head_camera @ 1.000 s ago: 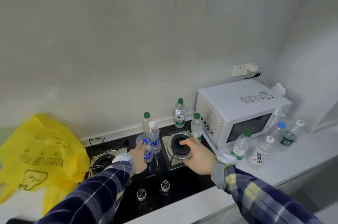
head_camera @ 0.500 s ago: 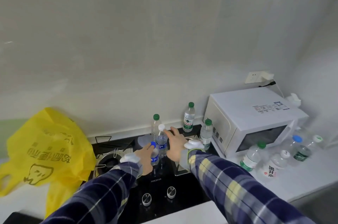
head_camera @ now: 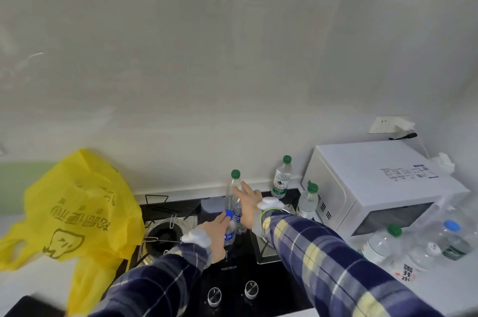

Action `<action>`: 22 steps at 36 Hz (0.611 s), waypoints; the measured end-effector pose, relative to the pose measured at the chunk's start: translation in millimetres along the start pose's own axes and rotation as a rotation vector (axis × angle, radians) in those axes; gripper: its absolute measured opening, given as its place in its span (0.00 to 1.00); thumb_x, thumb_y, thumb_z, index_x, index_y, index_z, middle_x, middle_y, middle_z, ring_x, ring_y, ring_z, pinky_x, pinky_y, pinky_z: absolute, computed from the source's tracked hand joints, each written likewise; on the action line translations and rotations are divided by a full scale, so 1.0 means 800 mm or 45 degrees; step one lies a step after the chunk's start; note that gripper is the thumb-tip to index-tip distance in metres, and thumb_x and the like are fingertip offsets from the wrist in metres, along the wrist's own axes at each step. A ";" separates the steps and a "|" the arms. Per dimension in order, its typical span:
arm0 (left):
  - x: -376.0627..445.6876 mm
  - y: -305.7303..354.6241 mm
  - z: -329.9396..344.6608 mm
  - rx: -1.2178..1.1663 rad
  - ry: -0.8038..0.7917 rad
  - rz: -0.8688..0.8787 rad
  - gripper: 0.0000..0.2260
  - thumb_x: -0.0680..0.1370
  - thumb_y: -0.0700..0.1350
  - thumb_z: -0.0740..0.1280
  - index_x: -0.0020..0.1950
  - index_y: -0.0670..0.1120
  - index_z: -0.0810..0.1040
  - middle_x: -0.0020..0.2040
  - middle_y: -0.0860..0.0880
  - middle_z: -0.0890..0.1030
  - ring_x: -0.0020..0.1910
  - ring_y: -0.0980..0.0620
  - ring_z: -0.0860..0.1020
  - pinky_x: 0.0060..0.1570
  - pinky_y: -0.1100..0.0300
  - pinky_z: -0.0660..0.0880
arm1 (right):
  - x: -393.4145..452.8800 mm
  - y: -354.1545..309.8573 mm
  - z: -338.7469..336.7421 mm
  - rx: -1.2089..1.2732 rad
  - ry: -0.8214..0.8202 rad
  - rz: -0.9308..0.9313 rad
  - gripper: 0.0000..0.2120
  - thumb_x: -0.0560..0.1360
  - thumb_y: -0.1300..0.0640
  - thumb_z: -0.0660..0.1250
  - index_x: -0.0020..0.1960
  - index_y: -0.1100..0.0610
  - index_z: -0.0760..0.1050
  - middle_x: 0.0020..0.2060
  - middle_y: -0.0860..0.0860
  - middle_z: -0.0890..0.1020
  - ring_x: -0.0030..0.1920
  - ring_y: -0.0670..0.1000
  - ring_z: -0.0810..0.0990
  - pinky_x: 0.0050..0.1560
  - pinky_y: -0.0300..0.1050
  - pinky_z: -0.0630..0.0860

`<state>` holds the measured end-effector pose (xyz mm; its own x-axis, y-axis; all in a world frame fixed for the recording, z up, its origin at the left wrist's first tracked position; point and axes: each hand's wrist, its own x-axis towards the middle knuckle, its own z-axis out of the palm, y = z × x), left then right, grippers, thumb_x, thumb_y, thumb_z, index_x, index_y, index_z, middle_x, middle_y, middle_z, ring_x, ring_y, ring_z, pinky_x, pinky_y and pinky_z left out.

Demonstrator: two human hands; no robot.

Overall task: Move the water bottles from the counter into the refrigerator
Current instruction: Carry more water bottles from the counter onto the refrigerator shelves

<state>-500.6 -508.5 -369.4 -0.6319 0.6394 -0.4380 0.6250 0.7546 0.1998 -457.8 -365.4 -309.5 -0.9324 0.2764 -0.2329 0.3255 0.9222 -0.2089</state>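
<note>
Several clear water bottles stand on the black stove (head_camera: 240, 272) and the white counter (head_camera: 439, 288). My left hand (head_camera: 216, 238) grips a small blue-capped bottle (head_camera: 229, 230) at the stove's middle. My right hand (head_camera: 247, 204) reaches over a blue-labelled bottle (head_camera: 236, 214), hiding its cap. Its straight fingers touch the neck of a green-capped bottle (head_camera: 234, 181) behind. Two more green-capped bottles stand at the back (head_camera: 282, 179) and beside the microwave (head_camera: 308, 200). No refrigerator is in view.
A white microwave (head_camera: 375, 187) sits at the right, with several more bottles (head_camera: 380, 241) in front of it. A yellow plastic bag (head_camera: 75, 213) lies at the left. Two stove knobs (head_camera: 214, 296) sit near the front edge. A range hood hangs overhead.
My right hand has swung left from the right burner to the bottles at the stove's middle and stretched further back. My left hand has stayed on the blue-capped bottle.
</note>
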 end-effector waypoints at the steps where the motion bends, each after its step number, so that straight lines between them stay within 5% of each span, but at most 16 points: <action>1: 0.000 -0.003 0.001 0.002 -0.005 -0.011 0.45 0.75 0.38 0.69 0.85 0.52 0.46 0.85 0.53 0.49 0.67 0.42 0.77 0.66 0.47 0.76 | 0.003 -0.002 0.000 -0.004 0.000 -0.008 0.36 0.79 0.64 0.62 0.82 0.49 0.52 0.82 0.53 0.50 0.75 0.63 0.63 0.75 0.54 0.62; 4: 0.000 -0.001 0.002 0.001 -0.033 -0.010 0.47 0.73 0.38 0.69 0.84 0.56 0.44 0.85 0.54 0.49 0.64 0.42 0.79 0.63 0.44 0.78 | 0.005 -0.001 -0.003 0.046 -0.015 0.007 0.34 0.76 0.64 0.66 0.79 0.52 0.61 0.79 0.54 0.58 0.71 0.63 0.67 0.72 0.54 0.65; 10: 0.001 -0.007 -0.002 -0.048 -0.025 -0.004 0.44 0.74 0.39 0.70 0.84 0.54 0.49 0.84 0.52 0.53 0.67 0.42 0.77 0.66 0.43 0.76 | -0.003 0.008 -0.008 0.032 -0.124 0.030 0.15 0.76 0.58 0.70 0.62 0.55 0.74 0.56 0.52 0.69 0.51 0.55 0.77 0.58 0.48 0.76; 13: 0.007 -0.009 -0.002 -0.080 0.019 0.024 0.39 0.74 0.40 0.69 0.82 0.50 0.56 0.81 0.50 0.63 0.68 0.45 0.77 0.63 0.54 0.74 | -0.013 0.019 0.001 0.060 -0.097 0.023 0.08 0.73 0.57 0.71 0.51 0.50 0.77 0.51 0.48 0.70 0.45 0.52 0.76 0.46 0.45 0.75; 15: 0.004 -0.003 -0.003 -0.058 0.062 0.040 0.33 0.76 0.42 0.69 0.79 0.49 0.62 0.77 0.49 0.69 0.66 0.45 0.78 0.59 0.55 0.74 | -0.020 0.024 0.002 0.148 -0.077 0.024 0.08 0.68 0.57 0.71 0.44 0.47 0.77 0.50 0.48 0.73 0.45 0.52 0.78 0.48 0.49 0.79; 18: -0.001 0.006 -0.010 0.082 0.162 0.017 0.28 0.77 0.43 0.68 0.77 0.47 0.66 0.74 0.47 0.70 0.67 0.44 0.76 0.63 0.51 0.75 | -0.030 0.037 0.001 0.278 0.026 0.046 0.09 0.70 0.55 0.68 0.50 0.48 0.79 0.48 0.46 0.71 0.49 0.50 0.74 0.51 0.44 0.75; 22: 0.009 0.004 -0.023 0.038 0.237 -0.013 0.26 0.77 0.45 0.68 0.74 0.47 0.66 0.70 0.46 0.71 0.61 0.44 0.78 0.58 0.51 0.77 | -0.051 0.049 -0.005 0.345 0.182 0.068 0.06 0.70 0.58 0.68 0.46 0.51 0.79 0.46 0.46 0.73 0.47 0.51 0.77 0.46 0.44 0.72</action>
<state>-511.4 -498.6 -355.8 -0.7108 0.6498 -0.2695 0.6293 0.7585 0.1691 -407.9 -339.4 -304.5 -0.9193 0.3754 -0.1186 0.3867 0.8047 -0.4504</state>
